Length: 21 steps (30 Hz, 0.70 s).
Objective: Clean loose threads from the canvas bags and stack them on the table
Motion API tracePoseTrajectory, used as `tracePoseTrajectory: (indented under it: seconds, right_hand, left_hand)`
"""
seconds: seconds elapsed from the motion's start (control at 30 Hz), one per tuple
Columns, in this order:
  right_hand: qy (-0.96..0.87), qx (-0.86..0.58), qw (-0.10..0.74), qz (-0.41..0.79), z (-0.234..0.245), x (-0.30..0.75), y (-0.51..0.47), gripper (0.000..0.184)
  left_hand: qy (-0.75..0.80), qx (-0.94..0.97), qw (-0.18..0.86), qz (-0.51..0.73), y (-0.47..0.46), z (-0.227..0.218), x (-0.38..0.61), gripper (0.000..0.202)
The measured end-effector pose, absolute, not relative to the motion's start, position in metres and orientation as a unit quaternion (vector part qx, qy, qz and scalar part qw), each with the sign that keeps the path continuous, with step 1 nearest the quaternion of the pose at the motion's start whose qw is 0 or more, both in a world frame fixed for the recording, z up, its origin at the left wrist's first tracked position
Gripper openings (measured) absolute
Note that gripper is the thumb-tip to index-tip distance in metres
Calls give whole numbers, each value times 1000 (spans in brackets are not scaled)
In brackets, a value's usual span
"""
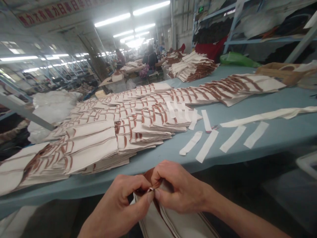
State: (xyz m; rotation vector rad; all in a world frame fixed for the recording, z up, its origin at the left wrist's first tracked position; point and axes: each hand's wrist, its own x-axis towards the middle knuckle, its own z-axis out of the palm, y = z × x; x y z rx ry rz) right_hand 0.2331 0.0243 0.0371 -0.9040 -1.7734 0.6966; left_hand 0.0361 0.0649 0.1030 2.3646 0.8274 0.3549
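A cream fabric piece with brown edging [178, 222] hangs in front of me at the table's near edge. My left hand [123, 198] pinches its upper edge between thumb and forefinger. Right beside it, my right hand [178, 188] grips the same edge, thumb tip close to the left thumb. Between the two thumbs a small bit of the edge shows, too small to make out. Below the fingers a dark brown seam runs down the piece. The fingers hide part of its top.
Long overlapping rows of cream and brown fabric pieces [96, 138] cover the left and middle of the blue-green table [158, 165]. Several white strips [208, 145] and a long cream band [272, 115] lie at right. Shelves [247, 39] stand behind; a person [150, 59] is farther back.
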Motion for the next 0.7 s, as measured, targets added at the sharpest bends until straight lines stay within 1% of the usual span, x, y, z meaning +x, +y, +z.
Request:
tracePoseTrajectory:
  seconds: [0.17,0.4,0.6,0.7]
  right_hand:
    - [-719,-383,495,302,32,231,24,8]
    - [-721,-386,463,342,32,232,25,8]
    - [-733,-399,440,331,31,231,28,8]
    - [-744,-408,416,328,30,230,29,6]
  left_hand:
    - [321,891,302,106,67,107,35,20]
    - [308,878,352,103,70,111,38,21]
    - [335,873,349,71,73,107,33,20]
    - [334,882,326,61,74,104,32,15]
